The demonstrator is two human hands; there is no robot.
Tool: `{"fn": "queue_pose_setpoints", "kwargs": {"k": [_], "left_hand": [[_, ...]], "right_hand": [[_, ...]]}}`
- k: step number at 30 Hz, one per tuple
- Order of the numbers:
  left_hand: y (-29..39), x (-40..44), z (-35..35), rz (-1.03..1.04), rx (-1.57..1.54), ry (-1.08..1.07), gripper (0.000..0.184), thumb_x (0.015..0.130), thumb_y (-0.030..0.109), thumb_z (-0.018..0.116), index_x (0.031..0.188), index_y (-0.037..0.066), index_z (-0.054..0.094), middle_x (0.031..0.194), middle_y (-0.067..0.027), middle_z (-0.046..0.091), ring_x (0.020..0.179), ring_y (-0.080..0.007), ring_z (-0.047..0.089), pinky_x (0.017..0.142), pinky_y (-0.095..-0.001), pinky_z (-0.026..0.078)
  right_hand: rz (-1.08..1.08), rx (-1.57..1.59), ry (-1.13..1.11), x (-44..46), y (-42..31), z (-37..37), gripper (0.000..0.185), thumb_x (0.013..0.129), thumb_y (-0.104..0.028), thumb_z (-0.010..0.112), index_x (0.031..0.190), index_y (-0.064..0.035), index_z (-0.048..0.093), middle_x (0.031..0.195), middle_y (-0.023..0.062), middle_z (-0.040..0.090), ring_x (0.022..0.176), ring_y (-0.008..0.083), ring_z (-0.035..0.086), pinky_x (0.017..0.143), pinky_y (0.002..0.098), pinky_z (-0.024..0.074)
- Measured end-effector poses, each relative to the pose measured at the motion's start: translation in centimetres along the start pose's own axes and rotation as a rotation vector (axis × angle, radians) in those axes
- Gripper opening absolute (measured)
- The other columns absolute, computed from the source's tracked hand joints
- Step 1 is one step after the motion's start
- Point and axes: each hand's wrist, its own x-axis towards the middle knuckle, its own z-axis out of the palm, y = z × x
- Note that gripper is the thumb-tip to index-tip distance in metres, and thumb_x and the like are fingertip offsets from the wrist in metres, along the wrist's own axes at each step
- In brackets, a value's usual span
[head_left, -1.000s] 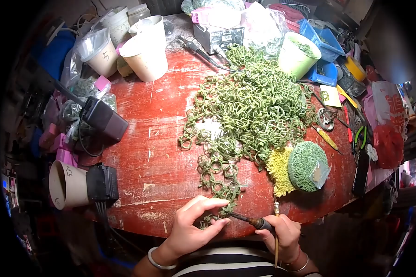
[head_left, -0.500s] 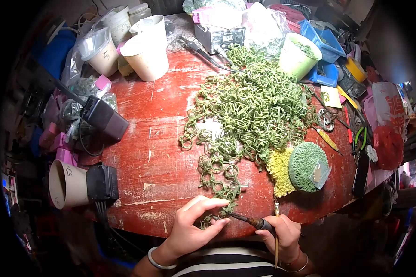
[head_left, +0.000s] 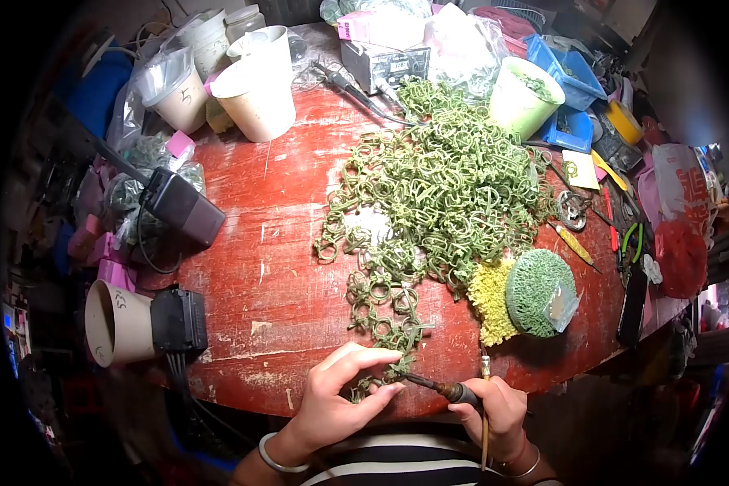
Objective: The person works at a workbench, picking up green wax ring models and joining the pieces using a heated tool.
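Note:
Near the table's front edge, my left hand (head_left: 336, 398) pinches a small green ring piece (head_left: 397, 370) between thumb and fingers; the fingertips partly hide it. My right hand (head_left: 500, 415) is closed round the dark handle of a soldering-iron-like pen (head_left: 459, 394), its thin tip pointing left and reaching the piece. A slim paintbrush (head_left: 485, 370) with a wooden handle stands upright in the same hand. Loose green rings (head_left: 382, 326) trail from just beyond my left fingers up to a large heap of green rings (head_left: 454, 178).
A round green textured pad (head_left: 535, 279) lies against a yellow spongy block (head_left: 492, 304), right of the heap. White cups (head_left: 255, 105) and a control box (head_left: 385, 65) stand at the back. A black device (head_left: 182, 320) sits at left; pliers (head_left: 632, 243) lie at right.

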Motion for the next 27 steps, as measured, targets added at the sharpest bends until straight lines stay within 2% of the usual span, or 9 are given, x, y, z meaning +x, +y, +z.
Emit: {"fn": "queue_pose_setpoints", "kwargs": {"k": [9, 11, 13, 16, 21, 27], "left_hand": [[-0.2, 0.0, 0.1, -0.003, -0.012, 0.005, 0.04, 0.078, -0.002, 0.084, 0.115, 0.002, 0.07, 0.101, -0.01, 0.069, 0.083, -0.0153, 0.064, 0.075, -0.0281, 0.051], [-0.2, 0.0, 0.0, 0.01, -0.003, 0.009, 0.04, 0.078, -0.003, 0.083, 0.115, 0.001, 0.07, 0.101, -0.0102, 0.069, 0.083, -0.0155, 0.065, 0.076, -0.0284, 0.051], [0.0, -0.1, -0.3, -0.025, -0.029, -0.008, 0.041, 0.079, -0.004, 0.082, 0.117, 0.001, 0.069, 0.104, -0.01, 0.069, 0.09, -0.0155, 0.065, 0.082, -0.0284, 0.051], [-0.5, -0.1, -0.1, -0.012, -0.142, 0.033, 0.04, 0.082, -0.001, 0.082, 0.12, 0.002, 0.07, 0.099, -0.0079, 0.068, 0.084, -0.0132, 0.065, 0.076, -0.0264, 0.053], [-0.8, -0.4, -0.4, -0.04, -0.214, 0.043, 0.038, 0.084, -0.003, 0.08, 0.119, 0.0, 0.068, 0.111, -0.0098, 0.07, 0.098, -0.0144, 0.066, 0.087, -0.0273, 0.052], [-0.9, -0.5, -0.6, -0.055, -0.234, 0.031, 0.038, 0.084, -0.004, 0.079, 0.12, -0.001, 0.067, 0.113, -0.011, 0.069, 0.101, -0.0158, 0.066, 0.09, -0.0281, 0.052]], "right_hand": [[-0.001, 0.021, 0.003, -0.3, 0.2, -0.2, 0.028, 0.086, -0.025, 0.083, 0.096, -0.0035, 0.068, 0.07, 0.0072, 0.06, 0.054, 0.0238, 0.06, 0.049, 0.0334, 0.0466], [-0.001, 0.104, 0.104, -0.7, 0.7, 0.2, 0.028, 0.087, -0.024, 0.082, 0.097, -0.0026, 0.067, 0.072, 0.0075, 0.061, 0.055, 0.0229, 0.059, 0.049, 0.0324, 0.0463], [0.005, 0.081, 0.101, -0.8, 0.8, 0.0, 0.027, 0.088, -0.024, 0.081, 0.097, -0.0022, 0.067, 0.073, 0.0078, 0.062, 0.055, 0.0228, 0.059, 0.05, 0.0321, 0.0465], [0.024, 0.048, 0.111, -0.8, 0.6, -0.1, 0.027, 0.088, -0.022, 0.081, 0.098, -0.0016, 0.066, 0.074, 0.0087, 0.063, 0.058, 0.0229, 0.06, 0.051, 0.0323, 0.0474], [0.023, 0.028, 0.117, -0.4, 0.5, -0.1, 0.024, 0.088, -0.019, 0.081, 0.098, -0.0018, 0.067, 0.075, 0.0087, 0.063, 0.058, 0.024, 0.06, 0.052, 0.0329, 0.048], [0.042, 0.025, 0.088, -0.5, 0.6, -0.1, 0.024, 0.087, -0.018, 0.082, 0.098, -0.0022, 0.067, 0.074, 0.0086, 0.062, 0.057, 0.0239, 0.059, 0.051, 0.0331, 0.0471]]}}
